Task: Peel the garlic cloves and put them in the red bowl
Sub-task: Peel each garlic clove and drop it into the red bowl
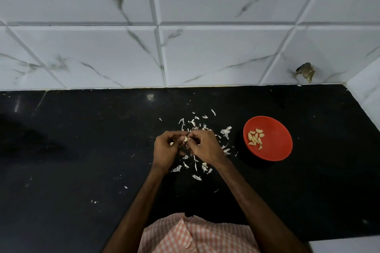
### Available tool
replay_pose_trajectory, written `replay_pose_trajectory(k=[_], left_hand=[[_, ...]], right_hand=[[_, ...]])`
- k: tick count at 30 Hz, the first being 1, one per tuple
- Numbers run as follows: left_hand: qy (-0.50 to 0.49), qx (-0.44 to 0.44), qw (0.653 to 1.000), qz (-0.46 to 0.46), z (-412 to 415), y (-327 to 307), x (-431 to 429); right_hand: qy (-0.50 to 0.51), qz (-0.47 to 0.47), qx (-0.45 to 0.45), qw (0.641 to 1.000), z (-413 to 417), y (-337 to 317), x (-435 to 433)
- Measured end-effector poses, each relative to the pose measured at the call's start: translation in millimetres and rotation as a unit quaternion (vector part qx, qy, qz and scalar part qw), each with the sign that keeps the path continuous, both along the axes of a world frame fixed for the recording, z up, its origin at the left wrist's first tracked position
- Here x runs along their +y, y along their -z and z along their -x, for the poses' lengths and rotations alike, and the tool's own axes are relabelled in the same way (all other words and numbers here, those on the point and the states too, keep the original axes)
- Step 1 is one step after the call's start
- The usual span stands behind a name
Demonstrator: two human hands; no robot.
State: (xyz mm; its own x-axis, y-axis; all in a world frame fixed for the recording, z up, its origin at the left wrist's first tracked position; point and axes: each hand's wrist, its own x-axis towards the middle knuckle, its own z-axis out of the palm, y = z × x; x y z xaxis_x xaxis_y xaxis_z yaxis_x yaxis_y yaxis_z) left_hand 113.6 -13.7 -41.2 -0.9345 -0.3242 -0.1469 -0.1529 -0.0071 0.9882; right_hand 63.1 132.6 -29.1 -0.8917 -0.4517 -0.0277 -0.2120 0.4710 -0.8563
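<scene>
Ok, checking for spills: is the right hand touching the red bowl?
Apart. The head view shows a stretch of black counter between the right hand and the red bowl.

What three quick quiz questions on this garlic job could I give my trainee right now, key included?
1. Multiple choice: what lies in the red bowl? A) peeled cloves B) a knife C) nothing.
2. True or false: the left hand and the right hand both pinch one garlic clove between them.
3. Fill in: the torn skins lie scattered on the black ____.
Key: 1 A; 2 true; 3 counter.
</scene>
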Motion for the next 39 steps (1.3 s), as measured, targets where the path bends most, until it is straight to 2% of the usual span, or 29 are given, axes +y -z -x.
replay_pose_trajectory(k=[5, 12, 24, 32, 39], left_hand=[[0.024, -0.014, 1.000, -0.009, 1.8, -0.7, -3.0], [0.054, -0.009, 0.996, -0.067, 1.8, -10.0, -4.5], [0.061, 0.000, 0.995, -0.073, 0.7, -12.9, -3.9], [0.110, 0.021, 0.988, -0.107, -1.5, -25.7, -8.5], [0.113, 0.045, 0.989, -0.086, -0.8, -30.2, -7.9]], right_hand=[[-0.038, -0.049, 0.023, 0.998, 3.4, 1.5, 1.1], [-0.007, 0.059, -0.019, 0.998, 0.1, -1.9, 2.7], [0.047, 0.057, -0.008, 0.997, -3.8, -8.4, -5.9], [0.057, 0.102, -0.049, 0.992, -2.3, -13.6, -5.9], [0.053, 0.124, -0.064, 0.989, -1.3, -15.0, -4.1]])
